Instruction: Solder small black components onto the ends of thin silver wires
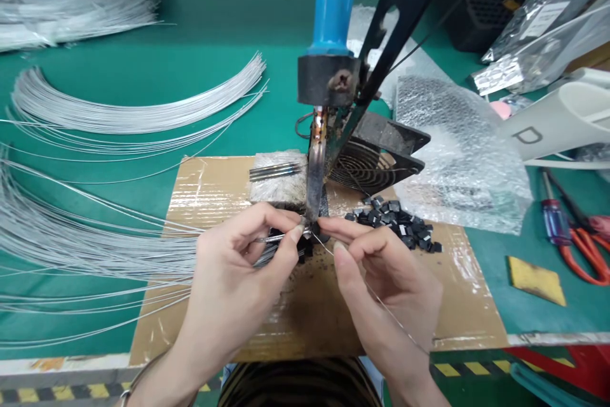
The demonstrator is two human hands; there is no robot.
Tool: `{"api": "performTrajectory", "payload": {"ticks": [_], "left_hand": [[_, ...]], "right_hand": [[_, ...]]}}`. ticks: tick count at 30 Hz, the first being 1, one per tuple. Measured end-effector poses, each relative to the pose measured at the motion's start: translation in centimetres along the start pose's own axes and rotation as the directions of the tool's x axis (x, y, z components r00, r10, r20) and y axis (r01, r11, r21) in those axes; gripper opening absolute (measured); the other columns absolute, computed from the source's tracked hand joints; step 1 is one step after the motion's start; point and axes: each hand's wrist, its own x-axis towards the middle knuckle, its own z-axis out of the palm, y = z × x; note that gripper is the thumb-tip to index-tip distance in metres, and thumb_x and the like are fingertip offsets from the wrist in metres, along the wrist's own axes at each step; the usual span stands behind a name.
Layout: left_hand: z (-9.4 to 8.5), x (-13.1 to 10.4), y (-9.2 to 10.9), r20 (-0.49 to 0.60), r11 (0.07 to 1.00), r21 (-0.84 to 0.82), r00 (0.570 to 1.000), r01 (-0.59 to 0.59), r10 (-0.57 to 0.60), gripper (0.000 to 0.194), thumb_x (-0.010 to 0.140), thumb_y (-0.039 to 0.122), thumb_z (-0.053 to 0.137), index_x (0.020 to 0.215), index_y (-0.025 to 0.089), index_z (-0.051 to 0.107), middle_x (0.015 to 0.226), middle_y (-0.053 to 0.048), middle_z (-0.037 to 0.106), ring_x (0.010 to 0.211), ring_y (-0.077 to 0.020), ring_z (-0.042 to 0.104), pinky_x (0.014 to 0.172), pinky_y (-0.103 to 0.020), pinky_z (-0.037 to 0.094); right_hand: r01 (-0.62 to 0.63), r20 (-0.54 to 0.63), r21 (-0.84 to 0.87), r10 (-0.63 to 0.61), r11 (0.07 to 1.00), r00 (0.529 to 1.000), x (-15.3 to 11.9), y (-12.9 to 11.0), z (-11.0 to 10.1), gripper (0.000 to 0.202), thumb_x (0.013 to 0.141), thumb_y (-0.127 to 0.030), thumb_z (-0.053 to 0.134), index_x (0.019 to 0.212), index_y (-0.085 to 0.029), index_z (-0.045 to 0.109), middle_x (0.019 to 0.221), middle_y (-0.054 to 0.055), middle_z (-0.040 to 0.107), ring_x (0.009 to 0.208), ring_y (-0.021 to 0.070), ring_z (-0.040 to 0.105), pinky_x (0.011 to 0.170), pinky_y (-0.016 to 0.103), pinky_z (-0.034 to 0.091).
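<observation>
Apparently one joint is in the making: a small workpiece (pixel 307 230) sits at the left fingertips, right below the tip of the soldering iron (pixel 317 166), which comes down from 12 o'clock. It is too small to tell whether the tip touches it or whether the joint is finished. The left hand (pixel 238 277), at 8 o'clock, grasps it between thumb and forefinger. The right hand (pixel 393 286), at 4 o'clock, has a thin wire (pixel 325 247) between its thumb and fingers, its end reaching the workpiece.

Just beyond, at 11 o'clock, a pale block (pixel 276 190) carries a few metal rods (pixel 272 171). At 3 o'clock lies a heap of small black pieces (pixel 398 223) on the cardboard (pixel 460 293). Farther out, loose grey cables (pixel 109 254) spread at 9 o'clock, with a curved bundle (pixel 143 118) at 10 o'clock and a larger stack (pixel 71 7) past it. Judging by these piles, plenty seems left; which cables, if any, are done I cannot tell.
</observation>
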Motion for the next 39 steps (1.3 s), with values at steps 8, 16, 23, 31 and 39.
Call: {"api": "performTrajectory", "payload": {"ticks": [8, 16, 23, 31, 39], "left_hand": [[0.12, 0.15, 0.11, -0.003, 1.0, 0.016, 1.0, 0.006, -0.006, 0.008, 0.087, 0.019, 0.074, 0.08, 0.022, 0.074, 0.085, 0.001, 0.08, 0.076, -0.0145, 0.074, 0.061, -0.02, 0.053], [0.05, 0.18, 0.15, 0.0, 1.0, 0.031, 1.0, -0.005, 0.005, 0.009, 0.087, 0.019, 0.073, 0.079, 0.023, 0.074, 0.084, 0.001, 0.08, 0.071, -0.0129, 0.072, 0.057, -0.019, 0.05], [0.2, 0.3, 0.26, 0.01, 1.0, 0.018, 1.0, -0.016, 0.016, 0.01, 0.088, 0.017, 0.073, 0.079, 0.023, 0.074, 0.084, 0.002, 0.08, 0.07, -0.0115, 0.071, 0.058, -0.019, 0.05], [0.01, 0.07, 0.26, 0.014, 1.0, 0.024, 1.0, 0.003, -0.003, 0.009, 0.087, 0.018, 0.074, 0.079, 0.023, 0.074, 0.086, 0.002, 0.08, 0.074, -0.0128, 0.073, 0.058, -0.019, 0.05], [-0.02, 0.18, 0.36, 0.016, 1.0, 0.019, 1.0, 0.014, -0.015, 0.009, 0.087, 0.018, 0.074, 0.079, 0.023, 0.074, 0.084, 0.001, 0.08, 0.074, -0.0141, 0.073, 0.059, -0.021, 0.051]], "right_hand": [[0.007, -0.015, -0.01, -0.007, 1.0, 1.0, -0.02, 0.0, 0.19, 0.019, 0.097, -0.015, 0.068, 0.081, -0.025, 0.065, 0.117, 0.003, 0.082, 0.113, 0.0204, 0.077, 0.102, 0.035, 0.057], [0.002, -0.018, -0.002, -0.002, 1.0, 1.0, -0.02, 0.03, 0.15, 0.02, 0.096, -0.014, 0.068, 0.08, -0.025, 0.064, 0.117, 0.001, 0.082, 0.113, 0.0193, 0.077, 0.103, 0.033, 0.056], [-0.009, -0.029, 0.004, 0.009, 1.0, 1.0, -0.01, 0.0, 0.26, 0.019, 0.097, -0.017, 0.069, 0.08, -0.025, 0.064, 0.115, 0.003, 0.083, 0.11, 0.02, 0.078, 0.101, 0.034, 0.057], [-0.02, -0.028, 0.0, 0.02, 1.0, 0.999, -0.05, -0.17, 0.27, 0.018, 0.097, -0.018, 0.069, 0.08, -0.024, 0.065, 0.115, 0.005, 0.083, 0.111, 0.0217, 0.078, 0.102, 0.036, 0.057], [-0.004, -0.025, -0.021, 0.003, 1.0, 1.0, -0.02, -0.23, 0.28, 0.018, 0.098, -0.017, 0.069, 0.081, -0.024, 0.066, 0.116, 0.005, 0.083, 0.111, 0.022, 0.077, 0.102, 0.038, 0.059]]}}
